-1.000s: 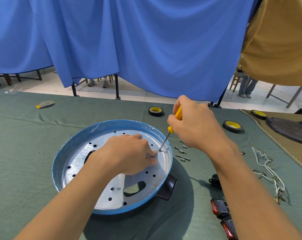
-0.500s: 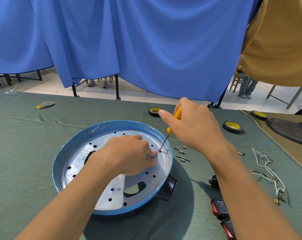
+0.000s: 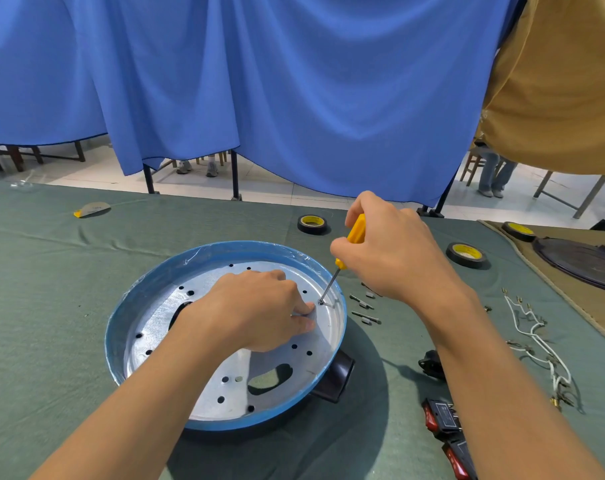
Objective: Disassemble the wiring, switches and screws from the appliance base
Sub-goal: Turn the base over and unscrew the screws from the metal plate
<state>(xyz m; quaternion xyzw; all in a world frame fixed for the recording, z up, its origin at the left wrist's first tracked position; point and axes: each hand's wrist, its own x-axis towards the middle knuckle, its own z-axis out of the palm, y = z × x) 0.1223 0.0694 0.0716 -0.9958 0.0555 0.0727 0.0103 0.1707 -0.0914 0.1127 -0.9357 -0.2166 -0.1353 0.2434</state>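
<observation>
Head view — right hand (image 3: pixel 394 251) grips screwdriver (image 3: pixel 356 231) at base (image 3: pixel 145 296) rim, left hand (image 3: pixel 256 310) pinching small metal piece (image 3: pixel 303 315).

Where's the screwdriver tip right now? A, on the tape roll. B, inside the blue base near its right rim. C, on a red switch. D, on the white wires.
B: the right hand holds the yellow screwdriver with its tip down inside the blue base, beside the left hand.
</observation>
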